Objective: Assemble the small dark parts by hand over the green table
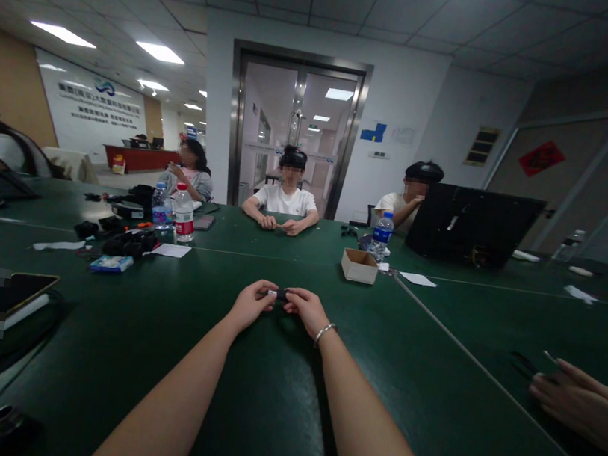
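Observation:
Above the green table, a small black object [280, 295] with a whitish end is pinched between my two hands. My left hand [251, 305] grips its whitish left end with thumb and fingers. From the other side, my right hand [308, 312], with a silver bracelet at the wrist, closes on its dark end. What kind of object it is cannot be made out at this size, as the fingertips cover part of it.
An open cardboard box [359, 267] and a blue-capped water bottle [382, 233] stand ahead to the right. Another person's hands [585, 403] are at the right. A red-capped bottle [182, 217] and black gear [132, 242] are left. People sit across the green table [266, 419].

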Demonstrator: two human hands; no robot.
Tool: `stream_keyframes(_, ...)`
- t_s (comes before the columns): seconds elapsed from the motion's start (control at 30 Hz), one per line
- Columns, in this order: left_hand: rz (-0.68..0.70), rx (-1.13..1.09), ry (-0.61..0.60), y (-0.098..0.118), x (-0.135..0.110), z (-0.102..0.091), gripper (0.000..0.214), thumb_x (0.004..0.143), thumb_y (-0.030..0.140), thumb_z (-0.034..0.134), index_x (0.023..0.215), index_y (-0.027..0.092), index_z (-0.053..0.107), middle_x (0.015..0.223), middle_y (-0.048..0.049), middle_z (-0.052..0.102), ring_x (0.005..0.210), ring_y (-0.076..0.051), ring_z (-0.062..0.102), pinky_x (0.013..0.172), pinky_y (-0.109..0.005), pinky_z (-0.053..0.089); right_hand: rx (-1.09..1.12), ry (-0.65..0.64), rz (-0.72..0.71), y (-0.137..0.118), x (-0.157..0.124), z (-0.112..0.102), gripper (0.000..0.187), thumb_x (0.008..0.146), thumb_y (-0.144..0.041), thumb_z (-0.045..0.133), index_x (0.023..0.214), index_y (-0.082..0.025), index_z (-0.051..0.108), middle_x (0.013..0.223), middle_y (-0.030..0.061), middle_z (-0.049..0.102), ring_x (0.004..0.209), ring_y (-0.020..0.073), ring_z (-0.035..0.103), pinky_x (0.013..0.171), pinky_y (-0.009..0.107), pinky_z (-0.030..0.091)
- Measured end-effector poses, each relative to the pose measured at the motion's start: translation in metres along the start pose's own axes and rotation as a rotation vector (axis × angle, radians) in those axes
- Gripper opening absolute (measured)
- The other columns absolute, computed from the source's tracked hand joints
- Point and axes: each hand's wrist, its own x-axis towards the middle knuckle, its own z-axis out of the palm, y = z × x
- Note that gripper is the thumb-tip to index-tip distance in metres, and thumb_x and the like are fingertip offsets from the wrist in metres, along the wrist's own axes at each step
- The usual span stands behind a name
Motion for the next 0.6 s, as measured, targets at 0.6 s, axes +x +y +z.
stream_keyframes(0.6,0.016,-0.028,0.051,-0.0024,0.001,0.001,0.04,0.069,0.035,0.065,0.105,0.021,0.054,0.108,-0.0094,0.053,0.08,-0.016,0.059,0.062,-0.028,0.054,0.018,0.007,-0.002,0.0008,0.0009,0.0005,0.017,0.069,-0.013,0.063,0.085,-0.009,0.062,0.064,0.0046,0.062,0.051,0.0099,0.056,0.049,0.018,0.045)
